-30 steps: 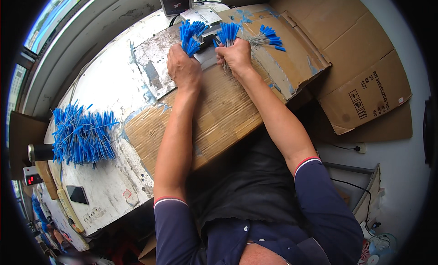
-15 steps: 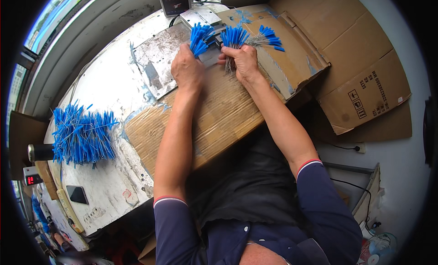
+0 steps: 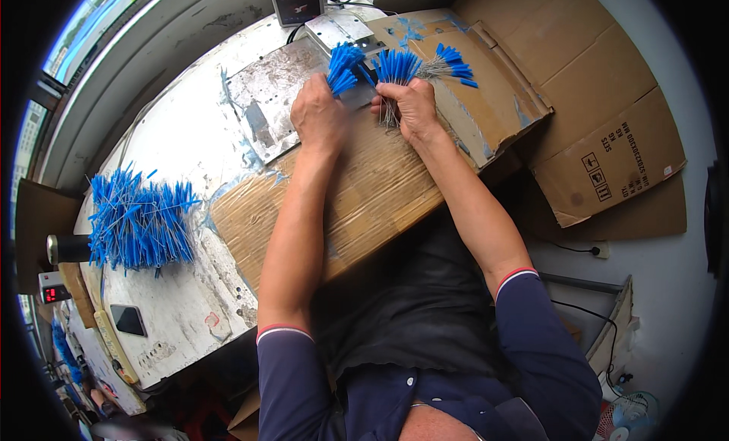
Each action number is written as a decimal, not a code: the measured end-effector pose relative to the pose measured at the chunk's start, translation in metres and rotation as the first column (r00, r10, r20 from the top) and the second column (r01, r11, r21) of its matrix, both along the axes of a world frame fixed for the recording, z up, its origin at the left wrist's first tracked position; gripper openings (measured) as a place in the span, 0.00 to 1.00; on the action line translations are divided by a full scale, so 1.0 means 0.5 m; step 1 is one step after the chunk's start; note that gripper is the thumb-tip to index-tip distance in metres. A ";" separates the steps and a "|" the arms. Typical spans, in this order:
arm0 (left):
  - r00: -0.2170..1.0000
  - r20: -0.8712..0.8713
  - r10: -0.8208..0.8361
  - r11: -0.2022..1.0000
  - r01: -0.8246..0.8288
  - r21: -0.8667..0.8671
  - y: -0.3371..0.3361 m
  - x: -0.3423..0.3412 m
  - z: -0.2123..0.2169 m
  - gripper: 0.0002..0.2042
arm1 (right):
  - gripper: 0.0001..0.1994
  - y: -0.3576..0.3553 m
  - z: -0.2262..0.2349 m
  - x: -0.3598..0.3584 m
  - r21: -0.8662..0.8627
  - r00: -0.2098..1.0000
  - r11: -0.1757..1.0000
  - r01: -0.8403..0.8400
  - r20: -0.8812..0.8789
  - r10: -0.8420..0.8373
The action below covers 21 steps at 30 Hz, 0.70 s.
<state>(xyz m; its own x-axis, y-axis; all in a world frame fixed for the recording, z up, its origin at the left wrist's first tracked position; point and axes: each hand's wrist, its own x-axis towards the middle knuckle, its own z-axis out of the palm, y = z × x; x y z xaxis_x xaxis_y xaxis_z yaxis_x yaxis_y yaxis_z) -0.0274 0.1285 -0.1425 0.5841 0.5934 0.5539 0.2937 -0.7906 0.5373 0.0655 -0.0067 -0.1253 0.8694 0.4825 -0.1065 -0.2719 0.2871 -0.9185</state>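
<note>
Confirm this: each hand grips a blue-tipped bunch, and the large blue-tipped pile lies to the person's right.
Wrong side: the head view shows the large blue-tipped pile to the person's left. The left hand and right hand do each grip a blue-tipped bunch.

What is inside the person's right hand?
A bunch of thin, blue-tipped strands: blue tips show above the right hand, pale lengths below. The hand covers part of the middle; anything hidden inside the grip cannot be seen.
</note>
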 end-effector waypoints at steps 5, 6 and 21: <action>1.000 -0.007 -0.030 0.988 0.030 0.152 0.001 -0.002 -0.003 0.03 | 0.04 0.004 0.004 -0.009 -0.192 0.990 0.981 -0.019 0.131 0.045; 1.000 -0.007 -0.029 0.988 0.030 0.152 0.001 -0.003 -0.002 0.03 | 0.04 0.004 0.007 -0.013 -0.193 0.990 0.981 -0.020 0.131 0.046; 0.986 0.141 0.087 0.996 -0.081 -0.046 0.003 -0.005 0.006 0.11 | 0.04 0.061 0.014 -0.020 -0.259 0.958 0.942 0.212 0.247 -0.148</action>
<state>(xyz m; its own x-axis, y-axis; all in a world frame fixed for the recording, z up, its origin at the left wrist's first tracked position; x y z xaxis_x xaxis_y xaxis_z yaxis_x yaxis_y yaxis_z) -0.0298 0.1300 -0.1395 0.4481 0.6602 0.6028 0.2765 -0.7436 0.6088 0.0555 0.0240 -0.1181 0.9556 0.2945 -0.0091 -0.0203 0.0351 -0.9992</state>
